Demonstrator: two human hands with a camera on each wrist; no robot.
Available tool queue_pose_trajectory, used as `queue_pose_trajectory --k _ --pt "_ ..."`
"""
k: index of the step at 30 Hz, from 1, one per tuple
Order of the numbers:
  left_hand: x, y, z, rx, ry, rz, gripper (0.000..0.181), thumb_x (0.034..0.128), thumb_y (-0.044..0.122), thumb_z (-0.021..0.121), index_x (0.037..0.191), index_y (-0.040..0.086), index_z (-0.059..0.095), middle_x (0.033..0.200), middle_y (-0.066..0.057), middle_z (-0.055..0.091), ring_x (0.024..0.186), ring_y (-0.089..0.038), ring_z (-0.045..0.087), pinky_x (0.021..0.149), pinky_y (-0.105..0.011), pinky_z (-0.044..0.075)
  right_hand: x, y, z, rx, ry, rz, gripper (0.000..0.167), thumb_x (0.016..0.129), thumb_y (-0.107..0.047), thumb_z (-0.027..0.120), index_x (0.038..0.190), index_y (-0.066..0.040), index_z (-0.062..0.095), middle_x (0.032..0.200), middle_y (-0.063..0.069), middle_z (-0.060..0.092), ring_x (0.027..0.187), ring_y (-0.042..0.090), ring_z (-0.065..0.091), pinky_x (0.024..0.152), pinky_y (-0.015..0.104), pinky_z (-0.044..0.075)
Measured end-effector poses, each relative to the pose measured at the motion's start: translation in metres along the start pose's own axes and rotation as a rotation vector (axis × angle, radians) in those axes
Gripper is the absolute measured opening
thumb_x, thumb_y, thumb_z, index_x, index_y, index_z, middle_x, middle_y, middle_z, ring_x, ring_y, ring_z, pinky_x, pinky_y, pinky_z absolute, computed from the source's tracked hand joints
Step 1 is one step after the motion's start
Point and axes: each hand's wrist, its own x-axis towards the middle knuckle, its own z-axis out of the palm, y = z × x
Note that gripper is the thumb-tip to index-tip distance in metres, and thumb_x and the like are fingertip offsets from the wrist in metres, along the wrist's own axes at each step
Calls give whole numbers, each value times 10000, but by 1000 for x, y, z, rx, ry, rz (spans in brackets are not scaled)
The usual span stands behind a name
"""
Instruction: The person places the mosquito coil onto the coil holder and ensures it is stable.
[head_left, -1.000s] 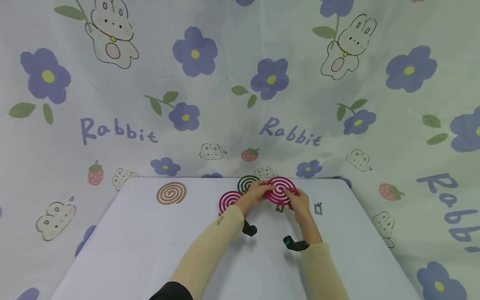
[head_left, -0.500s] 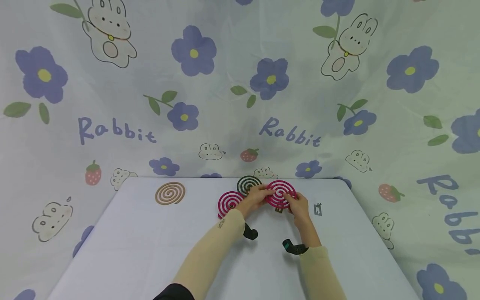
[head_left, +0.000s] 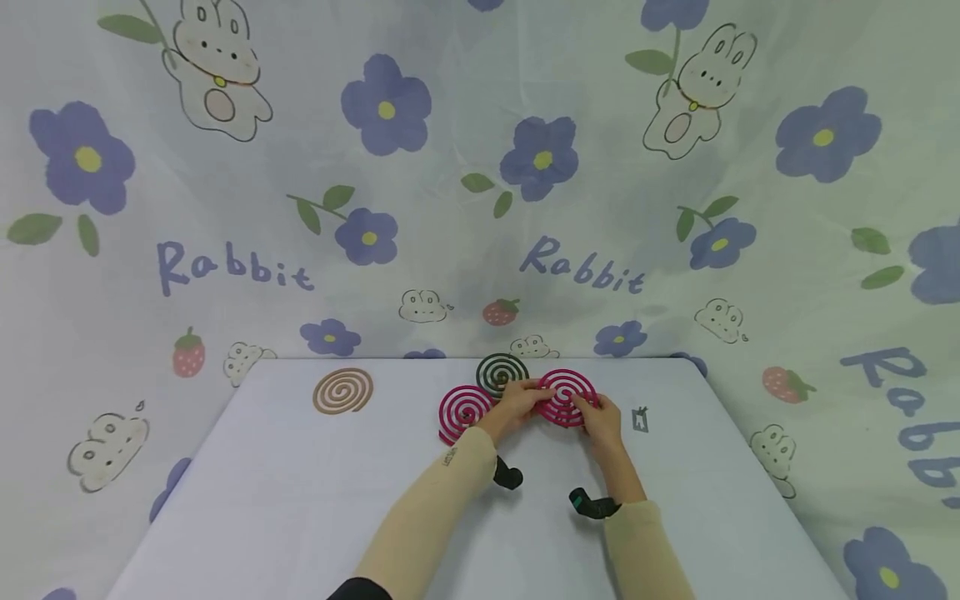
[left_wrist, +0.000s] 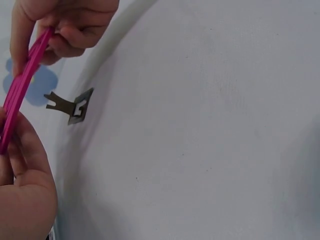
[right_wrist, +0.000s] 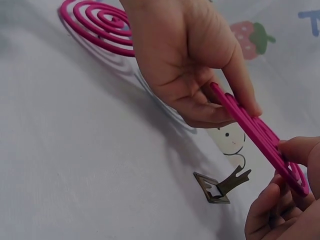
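Both hands hold one pink mosquito coil [right_wrist: 257, 140] by opposite edges above the back of the table. My left hand [head_left: 519, 402] pinches its left side; my right hand [head_left: 602, 421] pinches its right side, thumb on the upper face. Both wrist views show the coil nearly edge-on. Beneath it a small metal coil stand [left_wrist: 77, 106], prong bent up, is on the table, apart from the coil. A second pink coil [head_left: 453, 400] lies left of my left hand, partly covered by the forearm. Behind that hand is a dark green coil [head_left: 489, 367], partly hidden.
A tan coil [head_left: 342, 392] lies at the back left of the white table [head_left: 300, 500]. Another metal stand [head_left: 640, 419] lies right of my right hand. A curtain [head_left: 450, 183] printed with flowers and rabbits hangs behind the table's back edge.
Both hands have lowered the held pink coil slightly and brought it a little nearer. In the head view it now covers most of the stand that showed below it.
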Motion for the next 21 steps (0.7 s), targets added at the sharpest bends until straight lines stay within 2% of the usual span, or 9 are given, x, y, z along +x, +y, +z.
queue_pose_trajectory --k 6,14,21 --pt "-2 0 0 12 40 -4 451 834 122 778 1232 -22 622 1074 -97 653 857 -151 622 723 -278 543 2 1 1 0 -5 23 434 900 -312 707 1178 -7 574 1032 113 602 713 130 515 607 250 477" --pt "-1 -3 5 -1 19 -9 400 839 108 770 1191 -25 633 1020 -85 665 798 -128 610 663 -252 530 5 5 -3 7 12 16 446 898 -286 711 1200 11 572 1049 116 601 696 120 504 577 232 456" --pt "-3 -2 5 24 -3 -14 488 858 127 753 1282 -38 575 1044 -81 651 789 -119 595 665 -249 526 4 7 -5 6 13 38 464 895 -291 712 1208 16 558 1012 104 589 645 106 483 533 217 436"
